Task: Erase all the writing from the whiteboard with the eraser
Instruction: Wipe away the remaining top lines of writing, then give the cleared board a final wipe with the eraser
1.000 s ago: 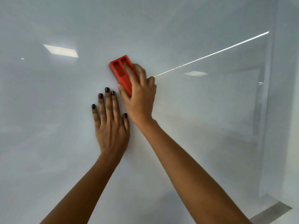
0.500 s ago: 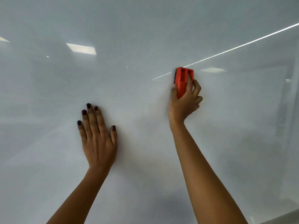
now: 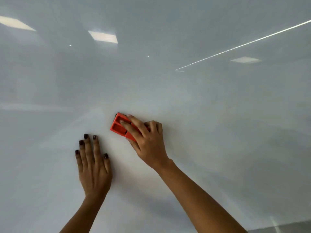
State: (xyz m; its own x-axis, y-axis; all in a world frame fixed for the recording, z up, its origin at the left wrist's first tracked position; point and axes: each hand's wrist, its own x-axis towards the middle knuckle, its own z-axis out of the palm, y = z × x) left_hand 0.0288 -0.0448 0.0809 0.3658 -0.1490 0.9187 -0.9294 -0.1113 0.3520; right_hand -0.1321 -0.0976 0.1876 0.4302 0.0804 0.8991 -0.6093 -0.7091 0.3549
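Observation:
The glossy white whiteboard (image 3: 202, 115) fills almost the whole view, and I see no writing on it. My right hand (image 3: 148, 143) presses a red-orange plastic eraser (image 3: 118, 127) flat against the board near the middle, fingers over its back and the eraser tilted up to the left. My left hand (image 3: 93, 165) lies flat on the board just below and to the left of the eraser, fingers spread and holding nothing. Roughly a finger's length of bare board separates the two hands.
Reflections of ceiling lights (image 3: 103, 36) and a long bright strip (image 3: 244, 45) show on the board's upper part. A grey edge (image 3: 286, 227) of the board's surround appears at the bottom right corner.
My right hand swept the eraser to the right across the board, then back down and to the left, close to my left hand. The left hand stayed flat on the board.

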